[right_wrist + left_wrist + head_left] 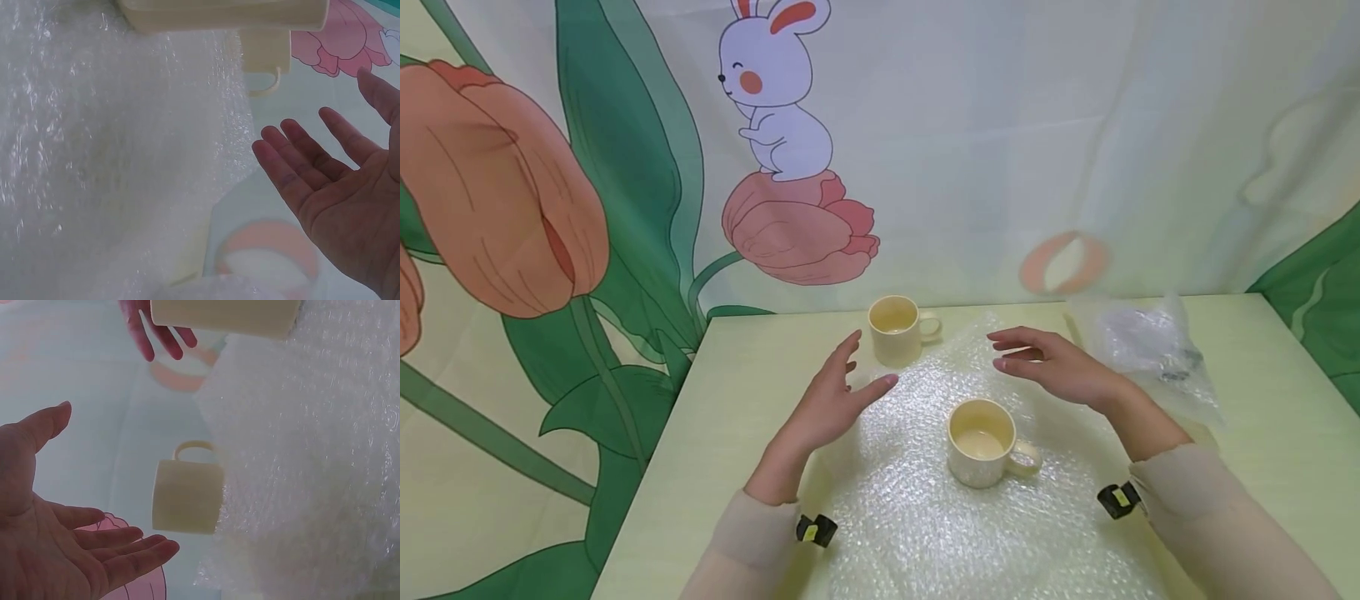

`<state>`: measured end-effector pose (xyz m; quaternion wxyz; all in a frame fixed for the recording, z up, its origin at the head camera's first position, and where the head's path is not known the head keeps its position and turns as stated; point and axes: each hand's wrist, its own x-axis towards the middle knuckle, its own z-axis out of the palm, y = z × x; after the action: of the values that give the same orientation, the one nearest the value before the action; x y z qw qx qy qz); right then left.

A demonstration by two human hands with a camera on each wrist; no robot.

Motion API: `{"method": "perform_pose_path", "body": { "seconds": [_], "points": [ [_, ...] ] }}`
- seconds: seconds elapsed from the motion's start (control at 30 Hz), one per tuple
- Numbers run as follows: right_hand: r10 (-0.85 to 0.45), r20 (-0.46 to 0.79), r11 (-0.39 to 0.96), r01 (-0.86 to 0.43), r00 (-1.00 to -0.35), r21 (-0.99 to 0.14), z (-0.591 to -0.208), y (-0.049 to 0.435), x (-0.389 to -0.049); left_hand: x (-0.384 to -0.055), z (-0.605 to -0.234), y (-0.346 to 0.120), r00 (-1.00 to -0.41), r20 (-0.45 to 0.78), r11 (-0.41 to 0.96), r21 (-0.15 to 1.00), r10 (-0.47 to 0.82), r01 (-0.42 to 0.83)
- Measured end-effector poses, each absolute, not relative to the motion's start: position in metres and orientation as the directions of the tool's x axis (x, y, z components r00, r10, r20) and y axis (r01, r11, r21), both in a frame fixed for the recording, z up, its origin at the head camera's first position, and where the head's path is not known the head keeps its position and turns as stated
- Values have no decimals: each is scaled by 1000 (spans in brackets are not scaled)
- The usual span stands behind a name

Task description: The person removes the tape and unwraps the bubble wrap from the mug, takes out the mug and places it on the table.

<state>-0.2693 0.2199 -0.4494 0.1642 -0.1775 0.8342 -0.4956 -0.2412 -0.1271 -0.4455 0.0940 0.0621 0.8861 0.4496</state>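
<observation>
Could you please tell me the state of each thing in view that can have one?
Near mug: upright on the bubble wrap, looks empty
Far mug: upright, at the wrap's far edge
Bubble wrap: spread over the table
Plastic package: crumpled, contents unclear
Left hand: raised, holding nothing
Right hand: raised, holding nothing

left sleeve (748,537): pale beige | right sleeve (1210,500): same | left wrist camera (817,531): black, yellow mark | right wrist camera (1118,500): same

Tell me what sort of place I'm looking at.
Probably an indoor tabletop workspace: a pale table in front of a tulip-and-rabbit printed backdrop, with bubble wrap spread on it and the nearer cream mug standing on that.
</observation>
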Motion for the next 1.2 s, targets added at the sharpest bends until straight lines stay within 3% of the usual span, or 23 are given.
{"method": "perform_pose_path", "body": {
  "seconds": [0.53, 1.2],
  "points": [
    [-497, -199, 424, -37, -845, -905, -463, 212, -263, -236, -456, -102, -953, -128, 570, 820, 276, 55],
    [-606, -279, 429, -11, -745, -903, -477, 222, -226, -211, -476, -62, -828, -136, 503, 843, 544, 192]
  ]
}}
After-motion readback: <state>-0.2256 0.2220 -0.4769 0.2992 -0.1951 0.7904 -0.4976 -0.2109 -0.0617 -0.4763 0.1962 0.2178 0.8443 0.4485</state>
